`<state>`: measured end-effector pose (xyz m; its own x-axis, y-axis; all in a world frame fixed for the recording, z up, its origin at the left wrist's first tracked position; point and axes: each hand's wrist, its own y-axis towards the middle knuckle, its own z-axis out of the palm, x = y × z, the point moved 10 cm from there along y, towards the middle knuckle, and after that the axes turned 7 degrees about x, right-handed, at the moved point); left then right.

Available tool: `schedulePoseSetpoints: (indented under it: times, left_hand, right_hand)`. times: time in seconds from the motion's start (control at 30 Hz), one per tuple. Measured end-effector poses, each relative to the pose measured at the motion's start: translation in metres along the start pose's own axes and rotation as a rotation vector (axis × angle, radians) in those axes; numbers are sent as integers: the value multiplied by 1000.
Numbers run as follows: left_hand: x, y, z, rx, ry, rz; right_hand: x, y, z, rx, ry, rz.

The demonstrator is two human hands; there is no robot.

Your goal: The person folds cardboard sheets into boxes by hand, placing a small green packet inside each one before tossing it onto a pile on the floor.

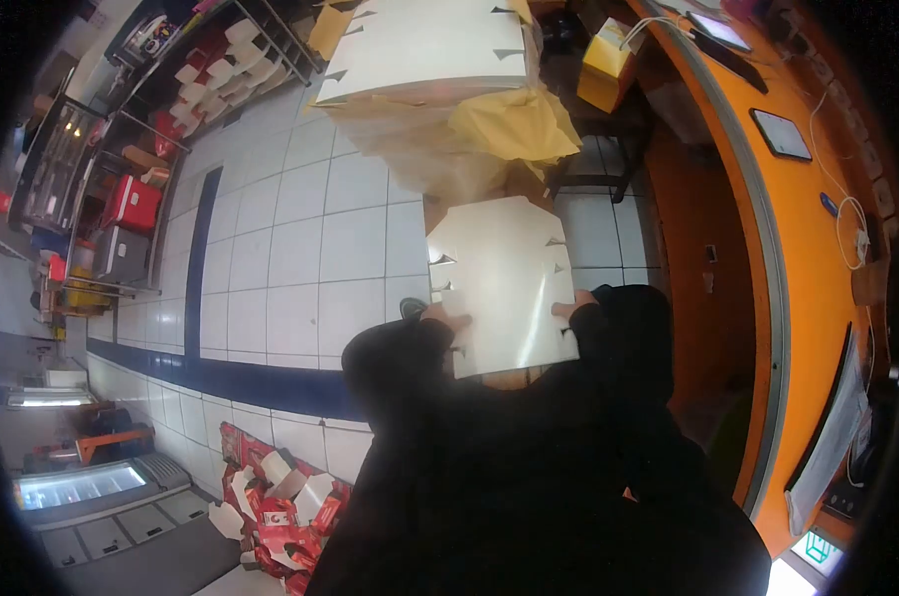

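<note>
White card blank [509, 273] is clamped at its edges between left hand [452, 320] and right hand [572, 304].

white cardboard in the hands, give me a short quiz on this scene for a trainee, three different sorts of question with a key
1. True or false: the left hand and right hand hold opposite sides of the white cardboard.
2. On which side of the person is the orange counter?
a) left
b) right
3. Fill in the colour: a dark ____ stripe crosses the white tiled floor.

Key: 1 true; 2 b; 3 blue
</note>
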<state>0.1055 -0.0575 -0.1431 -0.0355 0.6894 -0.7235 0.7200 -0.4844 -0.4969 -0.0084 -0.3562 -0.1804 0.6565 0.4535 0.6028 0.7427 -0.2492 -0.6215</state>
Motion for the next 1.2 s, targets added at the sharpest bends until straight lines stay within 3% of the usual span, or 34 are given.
schedulePoseSetpoints:
  times: [0.03, 0.07, 0.13, 0.2, 0.27, 0.43, 0.53, 0.57, 0.6, 0.63, 0.67, 0.73, 0.8, 0.83, 0.87, 0.93, 1.0, 1.07, 1.13, 1.17, 1.2]
  left_hand:
    - [-13, 1, 1, -28, 287, 19]
    - [-18, 4, 6, -17, 281, 7]
    - [-16, 4, 8, -101, 546, -220]
    - [-41, -11, 14, -161, 563, -460]
    - [-33, -7, 32, -132, 542, -468]
    - [-57, -8, 23, -241, 671, -210]
    - [-34, -10, -4, -297, 375, 16]
    - [-28, -12, -12, -298, 375, 28]
    - [-18, -16, -15, -244, 129, 74]
    - [-9, -18, -16, -191, -116, 117]
    - [-3, -18, -20, -199, -114, 119]
    - [29, -11, -28, -224, -551, 72]
    - [36, -5, -41, -231, -409, 65]
    - [19, -5, -42, -165, -414, 216]
    - [0, -8, -44, -99, -414, 370]
    - [-14, -11, -48, -116, -290, 419]
    - [2, -8, -34, 26, -756, 140]
    - [12, 8, -33, -44, -817, 167]
    - [43, 14, -32, -209, -877, -141]
    - [61, 47, -18, 19, -936, -17]
    - [53, 43, -17, 22, -935, -18]
  right_hand:
    - [23, -25, -8, -37, -68, 66]
    - [54, -51, -16, -110, -137, 76]
    - [77, -67, -7, -188, -309, 141]
    - [82, -69, 12, -313, -489, 166]
    - [77, -57, 28, -387, -551, 150]
    - [70, -49, 18, -409, -494, 87]
    - [67, -55, -15, -456, -317, 22]
    - [61, -51, -20, -528, -181, -123]
    - [52, -51, -25, -586, -48, -267]
    - [17, -13, -18, -280, 168, 2]
    - [20, -6, -30, -280, 168, -6]
    - [19, 9, -14, 1, 953, 31]
    - [35, 24, -19, 113, 944, -21]
    - [45, 28, -16, 219, 931, -68]
    - [48, 32, -19, 222, 931, -78]
    - [48, 47, -39, 84, 592, -103]
    - [29, 77, -37, 54, 529, -164]
    - [26, 80, -39, 23, 465, -211]
    - [47, 49, -43, 55, 225, -254]
    - [54, 37, -43, 71, 222, -280]
    - [50, 43, -40, 70, 223, -277]
